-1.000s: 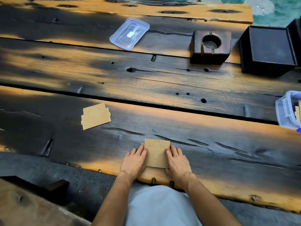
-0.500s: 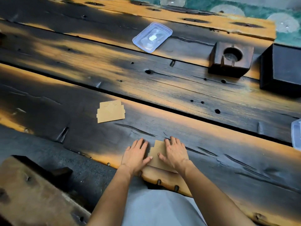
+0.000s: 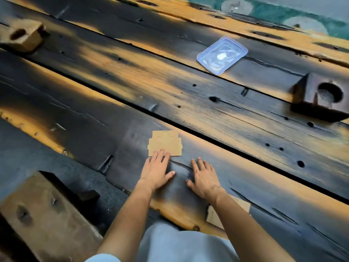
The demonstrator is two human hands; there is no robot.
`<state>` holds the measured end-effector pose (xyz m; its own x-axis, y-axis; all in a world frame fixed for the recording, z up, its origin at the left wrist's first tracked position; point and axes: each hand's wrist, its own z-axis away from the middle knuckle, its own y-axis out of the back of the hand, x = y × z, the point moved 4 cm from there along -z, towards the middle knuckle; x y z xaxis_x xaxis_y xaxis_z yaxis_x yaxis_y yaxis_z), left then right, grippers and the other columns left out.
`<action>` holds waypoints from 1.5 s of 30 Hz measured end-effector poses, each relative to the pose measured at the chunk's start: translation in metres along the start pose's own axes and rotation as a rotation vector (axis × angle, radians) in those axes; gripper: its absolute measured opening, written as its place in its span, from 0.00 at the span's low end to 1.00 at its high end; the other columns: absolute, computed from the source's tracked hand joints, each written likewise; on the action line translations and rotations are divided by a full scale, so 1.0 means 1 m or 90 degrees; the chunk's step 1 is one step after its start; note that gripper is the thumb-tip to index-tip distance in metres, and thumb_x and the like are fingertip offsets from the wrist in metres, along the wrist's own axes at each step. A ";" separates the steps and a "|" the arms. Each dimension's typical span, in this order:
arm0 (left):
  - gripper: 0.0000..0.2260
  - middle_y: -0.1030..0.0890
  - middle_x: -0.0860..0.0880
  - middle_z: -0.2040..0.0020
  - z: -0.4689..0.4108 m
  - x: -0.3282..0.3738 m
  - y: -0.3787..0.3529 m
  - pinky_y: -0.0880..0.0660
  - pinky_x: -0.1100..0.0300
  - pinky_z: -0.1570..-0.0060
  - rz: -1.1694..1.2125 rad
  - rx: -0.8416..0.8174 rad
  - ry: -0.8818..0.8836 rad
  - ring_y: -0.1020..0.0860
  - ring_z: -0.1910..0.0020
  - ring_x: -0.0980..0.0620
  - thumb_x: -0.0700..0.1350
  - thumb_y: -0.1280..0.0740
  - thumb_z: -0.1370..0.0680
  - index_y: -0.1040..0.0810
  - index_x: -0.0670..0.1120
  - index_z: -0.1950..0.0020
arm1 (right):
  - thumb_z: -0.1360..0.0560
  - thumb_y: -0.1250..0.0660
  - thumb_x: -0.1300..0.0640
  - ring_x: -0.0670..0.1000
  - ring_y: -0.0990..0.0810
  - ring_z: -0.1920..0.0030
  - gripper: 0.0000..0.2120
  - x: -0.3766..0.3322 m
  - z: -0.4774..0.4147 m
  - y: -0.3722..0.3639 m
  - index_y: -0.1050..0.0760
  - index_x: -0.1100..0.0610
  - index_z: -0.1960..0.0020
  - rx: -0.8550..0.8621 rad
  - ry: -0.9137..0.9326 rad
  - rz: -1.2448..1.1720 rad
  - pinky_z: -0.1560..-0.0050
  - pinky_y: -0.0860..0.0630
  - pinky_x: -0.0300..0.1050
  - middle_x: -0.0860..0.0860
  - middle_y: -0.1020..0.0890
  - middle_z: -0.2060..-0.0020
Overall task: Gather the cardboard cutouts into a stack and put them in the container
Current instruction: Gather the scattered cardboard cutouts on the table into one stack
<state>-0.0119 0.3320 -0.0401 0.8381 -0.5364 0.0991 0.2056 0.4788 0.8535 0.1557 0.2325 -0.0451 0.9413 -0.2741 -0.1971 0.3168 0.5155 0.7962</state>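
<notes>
The table (image 3: 188, 95) fills most of the view: heavy wooden planks, charred dark with bare orange patches, separated by long dark gaps that run diagonally. A light wooden bench (image 3: 37, 214) sits low at the near left, below the table edge. The person's lap, in grey cloth, shows at the bottom centre.

A dark wooden block (image 3: 319, 99) with a round hole in its top stands at the right edge, on the plank beyond the hands. A paler wooden block (image 3: 20, 36), also holed, lies at the far left. A clear plastic lid (image 3: 221, 55) lies flat on a far plank, well apart from both hands.

The left hand (image 3: 156, 171) lies palm down on the nearest plank, fingers spread and extended. Its fingertips (image 3: 160, 153) rest on the near edge of a stack of cardboard cutouts (image 3: 165, 143), which lies flat on the table just beyond the hand. The hand grips nothing.

The right hand (image 3: 204, 176) lies flat and open beside the left, fingers apart, palm on bare wood, near the stack but not touching it.

A second cardboard piece (image 3: 213, 217) lies at the near table edge, largely hidden under the right forearm. The container is not in view.
</notes>
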 end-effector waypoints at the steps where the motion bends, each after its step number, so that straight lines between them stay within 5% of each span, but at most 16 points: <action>1: 0.38 0.49 0.45 0.13 -0.006 -0.010 0.005 0.43 0.45 0.19 0.005 -0.003 0.005 0.49 0.14 0.43 0.66 0.41 0.17 0.48 0.49 0.14 | 0.17 0.43 0.39 0.62 0.49 0.18 0.40 -0.007 -0.010 0.003 0.56 0.56 0.16 -0.003 0.002 0.002 0.19 0.50 0.58 0.59 0.51 0.17; 19: 0.39 0.50 0.49 0.13 -0.067 -0.097 0.010 0.46 0.41 0.18 0.000 -0.097 0.000 0.54 0.14 0.41 0.65 0.41 0.17 0.53 0.49 0.13 | 0.18 0.42 0.42 0.60 0.49 0.18 0.40 -0.073 -0.098 0.023 0.56 0.58 0.16 -0.065 0.003 0.002 0.19 0.50 0.58 0.56 0.44 0.17; 30: 0.40 0.52 0.46 0.13 -0.083 -0.097 0.016 0.46 0.43 0.18 -0.050 -0.091 -0.080 0.54 0.14 0.42 0.61 0.35 0.17 0.51 0.49 0.14 | 0.20 0.38 0.48 0.60 0.35 0.26 0.32 -0.081 -0.088 0.029 0.43 0.58 0.21 0.037 -0.027 0.014 0.24 0.38 0.54 0.57 0.31 0.26; 36: 0.44 0.58 0.47 0.13 -0.088 -0.105 0.012 0.47 0.42 0.17 -0.060 -0.105 -0.086 0.57 0.14 0.42 0.58 0.31 0.18 0.57 0.51 0.13 | 0.21 0.30 0.48 0.62 0.53 0.18 0.48 -0.070 -0.109 0.040 0.59 0.57 0.16 -0.009 -0.011 0.017 0.19 0.46 0.56 0.61 0.54 0.17; 45: 0.46 0.56 0.51 0.12 -0.099 -0.116 0.008 0.48 0.44 0.17 -0.024 -0.118 -0.086 0.56 0.14 0.44 0.61 0.30 0.20 0.57 0.53 0.13 | 0.21 0.28 0.49 0.62 0.51 0.18 0.50 -0.070 -0.124 0.040 0.62 0.56 0.16 -0.028 -0.032 0.003 0.20 0.43 0.55 0.59 0.53 0.16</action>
<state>-0.0570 0.4667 -0.0952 0.7557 -0.6382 0.1468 0.3350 0.5694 0.7507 0.1172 0.3723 -0.0706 0.9359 -0.3118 -0.1639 0.3188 0.5520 0.7704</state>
